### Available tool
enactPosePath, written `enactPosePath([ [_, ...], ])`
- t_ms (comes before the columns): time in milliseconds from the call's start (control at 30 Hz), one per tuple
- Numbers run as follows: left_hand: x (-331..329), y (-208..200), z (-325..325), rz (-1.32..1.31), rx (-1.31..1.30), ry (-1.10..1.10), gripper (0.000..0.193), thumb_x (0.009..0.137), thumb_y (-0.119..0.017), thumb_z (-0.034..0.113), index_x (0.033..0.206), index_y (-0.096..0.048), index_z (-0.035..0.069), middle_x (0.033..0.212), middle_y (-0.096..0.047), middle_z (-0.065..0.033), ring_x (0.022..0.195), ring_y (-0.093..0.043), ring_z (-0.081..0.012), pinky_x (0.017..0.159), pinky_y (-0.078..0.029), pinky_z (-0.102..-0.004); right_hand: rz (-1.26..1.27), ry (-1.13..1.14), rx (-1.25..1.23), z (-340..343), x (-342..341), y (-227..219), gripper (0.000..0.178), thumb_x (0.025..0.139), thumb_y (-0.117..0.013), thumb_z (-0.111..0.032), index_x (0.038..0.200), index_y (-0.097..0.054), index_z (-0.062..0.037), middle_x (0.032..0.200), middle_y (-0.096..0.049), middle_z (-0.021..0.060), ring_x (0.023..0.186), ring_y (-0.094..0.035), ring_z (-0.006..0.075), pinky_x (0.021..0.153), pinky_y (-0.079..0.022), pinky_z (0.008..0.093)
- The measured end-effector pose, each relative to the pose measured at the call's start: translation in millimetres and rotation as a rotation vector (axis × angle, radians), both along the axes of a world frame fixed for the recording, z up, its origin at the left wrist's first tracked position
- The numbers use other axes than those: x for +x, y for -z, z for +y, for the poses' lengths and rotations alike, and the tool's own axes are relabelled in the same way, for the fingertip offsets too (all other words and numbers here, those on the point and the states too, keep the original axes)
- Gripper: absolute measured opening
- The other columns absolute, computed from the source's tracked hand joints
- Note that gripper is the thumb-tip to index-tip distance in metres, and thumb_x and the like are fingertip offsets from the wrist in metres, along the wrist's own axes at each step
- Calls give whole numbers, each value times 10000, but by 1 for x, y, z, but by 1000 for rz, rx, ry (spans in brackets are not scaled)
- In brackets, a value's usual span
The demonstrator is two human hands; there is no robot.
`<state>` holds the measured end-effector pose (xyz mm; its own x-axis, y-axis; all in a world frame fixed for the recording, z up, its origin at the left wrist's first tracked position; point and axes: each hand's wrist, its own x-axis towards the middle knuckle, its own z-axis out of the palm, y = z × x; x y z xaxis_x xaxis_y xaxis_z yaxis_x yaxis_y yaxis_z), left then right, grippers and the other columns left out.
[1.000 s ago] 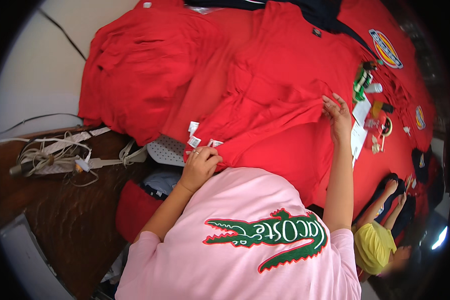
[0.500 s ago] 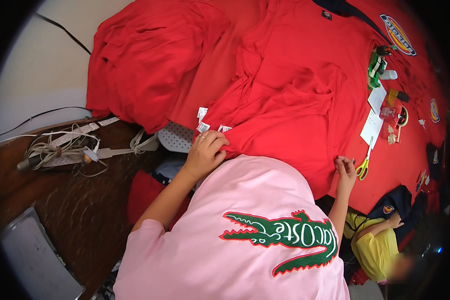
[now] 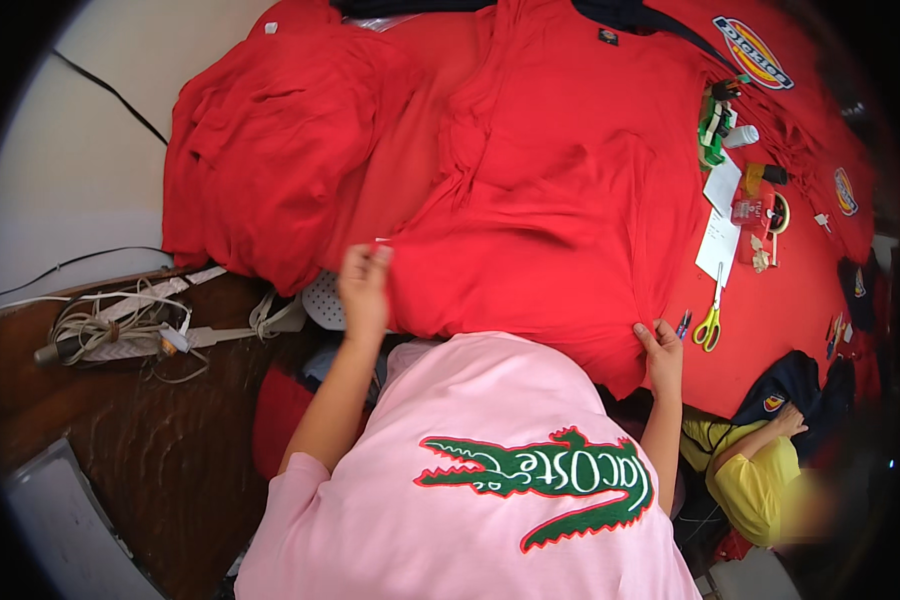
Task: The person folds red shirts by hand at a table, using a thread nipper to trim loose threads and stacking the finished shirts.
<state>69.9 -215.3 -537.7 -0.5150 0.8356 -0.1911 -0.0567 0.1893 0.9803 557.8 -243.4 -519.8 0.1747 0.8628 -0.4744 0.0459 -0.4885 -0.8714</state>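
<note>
I look down from far off through the head camera, my only view. The soft red cloth shirt (image 3: 560, 200) lies spread on the flat red surface (image 3: 735, 370). Its neck is at the far end, and its bottom edge is near the belly of the pale pink shirt (image 3: 480, 400) that the person wears.

The left hand (image 3: 365, 292) is at the left end of that bottom edge. Its grip is narrow, thumb and fingers pinching the cloth, though they are a bit blurry. The right hand (image 3: 663, 355) has the other side, with a small, tight grip on the edge.

Left of the shirt sits a big, crumpled red cloth heap (image 3: 270, 165). On the right are metal scissors with yellow handles (image 3: 712, 316), near a white paper sheet (image 3: 715, 243).

I think the best way is to pull both sides softly and by the same amount, so the edge gets straight. I see folds in the middle, so a light pull outward should help smooth them. A hard tug might drag the neck crooked. I would keep the right elbow away from the scissors too.
</note>
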Motion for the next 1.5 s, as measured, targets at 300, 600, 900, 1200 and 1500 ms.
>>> enactPosePath([
  [300, -42, -18, 11, -631, -311, 137, 462, 1045, -696, 320, 1310, -663, -57, 1316, -718, -142, 1201, -679, -214, 1073, -503, -361, 32, 22, -88, -13, 7, -1, 98, 988, -762, -196, 982, -727, -105, 810, -669, -85, 665, -518, 1, 603, -361, 205],
  [600, -108, -118, 48, -642, 232, 827, 307, 966, -744, 229, 1132, -677, -20, 1140, -746, -115, 1008, -733, -236, 958, -576, -398, 634, 89, 522, -26, 70, -82, 315, 982, -723, -283, 1176, -612, -61, 1119, -717, 91, 1067, -705, 242, 1000, -555, 410],
  [900, -6, -226, 317, -287, 341, 718, 355, 1049, -665, 259, 1305, -679, 14, 1241, -738, -95, 1157, -690, -172, 1005, -547, -350, 168, 283, 762, 218, 70, -201, 305, 1047, -669, -190, 1291, -672, -6, 1197, -734, 68, 1078, -695, 150, 1018, -510, 321],
  [1200, 42, -77, 227, 703, 324, 964, 421, 972, -749, 178, 1374, -683, 71, 1438, -660, -133, 1412, -560, -276, 1168, -439, -381, -633, -266, 566, 134, -14, -86, 427, 860, -803, -84, 1271, -692, -58, 1272, -694, 67, 1159, -651, 216, 1036, -493, 359],
  [1500, 96, -2, 100, 1164, 280, 941, 678, 909, -686, 224, 1551, -504, 101, 1667, -396, -160, 1580, -313, -321, 1298, -143, -599, -861, -270, 562, 55, -43, 5, 403, 883, -646, 50, 1259, -724, -75, 1413, -673, 161, 1349, -604, 334, 1154, -436, 445],
])
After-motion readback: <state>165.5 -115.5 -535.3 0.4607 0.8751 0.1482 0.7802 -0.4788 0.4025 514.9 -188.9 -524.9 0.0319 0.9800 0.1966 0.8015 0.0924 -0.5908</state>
